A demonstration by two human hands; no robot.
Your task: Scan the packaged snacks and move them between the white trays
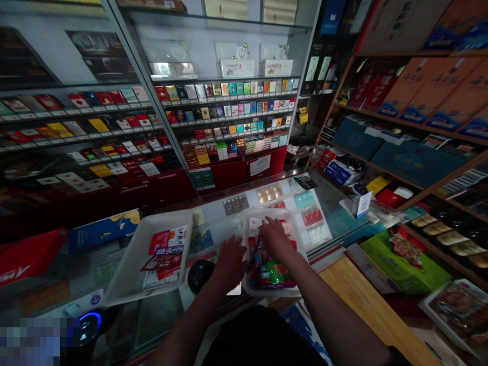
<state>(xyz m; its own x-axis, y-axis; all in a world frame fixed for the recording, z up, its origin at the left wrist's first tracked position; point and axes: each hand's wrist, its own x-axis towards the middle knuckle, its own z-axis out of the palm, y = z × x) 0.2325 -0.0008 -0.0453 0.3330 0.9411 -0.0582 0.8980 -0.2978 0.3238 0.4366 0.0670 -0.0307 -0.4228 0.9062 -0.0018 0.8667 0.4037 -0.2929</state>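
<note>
While apparently picking through colourful packets (277,273) in the white tub (263,292), lower centre, holds left hand (230,262) loosely open beside it, right hand (276,239) with grip impossible to tell, and probably needs a firm pinch next.

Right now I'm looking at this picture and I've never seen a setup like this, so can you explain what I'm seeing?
There's no machine here, just a person's two bare hands. The one picture comes from a camera worn on the head, looking forward and down, so the arms reach in from below. On the glass counter sit two whitish trays. The right hand is in the right tray, over colourful packets; whether it grips one is unclear. The left hand, seemingly empty, is by that tray's left edge. The left tray holds fewer packets. Farther back lies a calculator.
</note>
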